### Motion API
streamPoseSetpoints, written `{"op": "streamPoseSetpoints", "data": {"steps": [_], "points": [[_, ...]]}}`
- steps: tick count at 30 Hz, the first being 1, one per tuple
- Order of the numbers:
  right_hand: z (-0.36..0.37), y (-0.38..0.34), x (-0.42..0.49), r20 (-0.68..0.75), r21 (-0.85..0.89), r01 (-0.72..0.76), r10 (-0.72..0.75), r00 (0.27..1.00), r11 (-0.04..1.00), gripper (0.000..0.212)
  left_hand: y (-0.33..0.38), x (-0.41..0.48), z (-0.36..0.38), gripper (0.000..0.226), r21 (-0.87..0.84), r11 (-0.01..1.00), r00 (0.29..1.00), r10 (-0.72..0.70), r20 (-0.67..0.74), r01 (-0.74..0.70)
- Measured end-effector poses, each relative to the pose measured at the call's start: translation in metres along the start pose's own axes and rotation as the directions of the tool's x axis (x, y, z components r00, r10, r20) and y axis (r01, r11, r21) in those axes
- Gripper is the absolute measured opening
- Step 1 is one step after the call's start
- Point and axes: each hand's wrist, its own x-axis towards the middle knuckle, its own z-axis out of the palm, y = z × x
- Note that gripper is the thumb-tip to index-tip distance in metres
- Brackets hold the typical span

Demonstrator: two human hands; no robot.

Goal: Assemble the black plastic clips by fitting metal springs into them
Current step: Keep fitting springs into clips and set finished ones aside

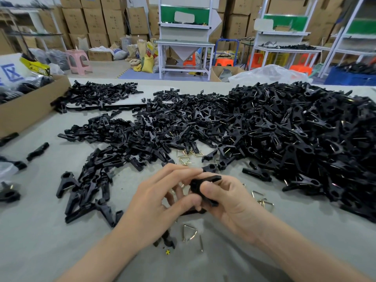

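Both hands meet over the grey table near its front middle, around one black plastic clip [200, 185]. My right hand [225, 202] grips the clip between thumb and curled fingers. My left hand [160, 197] holds it from the left with thumb and fingertips. Whether a spring sits in the clip is hidden by the fingers. Loose metal springs [190, 232] lie just below the hands, more [262, 200] lie to the right, and a few [186, 157] lie beyond the hands.
A big heap of assembled clips [295, 135] fills the right of the table. Loose black clip halves [114, 139] spread over the left and middle. A cardboard box [26, 106] stands at the far left. Workbenches, stools and stacked cartons fill the background.
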Motion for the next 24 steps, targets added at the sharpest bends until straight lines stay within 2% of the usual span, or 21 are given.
{"op": "streamPoseSetpoints", "data": {"steps": [1,3,5,7,9,11,12,14,17,20,22,24], "points": [[-0.001,-0.001,0.0,-0.029,-0.074,0.01,-0.012,1.0,0.997,0.049,-0.002,0.001,-0.004,0.034,0.058,0.998,1.0,-0.015,0.005,0.015],[-0.007,-0.008,0.0,-0.125,-0.301,0.046,-0.087,0.988,0.953,0.048,-0.01,0.005,-0.013,0.038,0.283,0.956,0.996,-0.064,-0.06,0.079],[-0.019,-0.023,0.001,-0.262,-0.576,0.056,-0.248,0.933,0.816,0.051,-0.023,0.007,-0.025,0.044,0.506,0.817,0.959,-0.207,-0.194,0.278],[-0.039,-0.038,0.003,-0.37,-0.796,-0.005,-0.479,0.796,0.606,0.055,-0.035,0.006,-0.039,0.056,0.595,0.607,0.848,-0.427,-0.315,0.527],[-0.063,-0.052,0.006,-0.394,-0.907,-0.151,-0.668,0.632,0.392,0.068,-0.044,0.005,-0.05,0.065,0.578,0.466,0.715,-0.615,-0.333,0.67],[-0.083,-0.059,0.008,-0.463,-0.88,-0.386,-0.674,0.575,0.276,0.09,-0.048,0.004,-0.053,0.067,0.594,0.395,0.634,-0.728,-0.262,0.7],[-0.087,-0.058,0.008,-0.508,-0.842,-0.486,-0.648,0.568,0.234,0.099,-0.048,0.003,-0.051,0.063,0.642,0.365,0.624,-0.747,-0.231,0.674],[-0.087,-0.05,0.009,-0.502,-0.826,-0.544,-0.633,0.59,0.148,0.103,-0.046,0.002,-0.047,0.052,0.714,0.352,0.667,-0.714,-0.212,0.605],[-0.066,-0.029,0.012,-0.331,-0.931,-0.357,-0.594,0.733,0.079,0.095,-0.047,0.003,-0.044,0.033,0.681,0.489,0.773,-0.607,-0.183,0.545],[-0.042,-0.007,0.013,-0.153,-0.987,-0.159,-0.479,0.864,0.027,0.084,-0.045,0.004,-0.044,0.015,0.584,0.618,0.831,-0.519,-0.2,0.526],[-0.035,0.002,0.011,-0.054,-0.998,-0.058,-0.428,0.902,0.003,0.072,-0.043,0.005,-0.043,0.006,0.548,0.69,0.877,-0.431,-0.215,0.473],[-0.033,0.006,0.01,0.01,-1.0,0.011,-0.422,0.907,-0.001,0.06,-0.042,0.007,-0.042,0.003,0.53,0.741,0.911,-0.352,-0.215,0.412]]}}
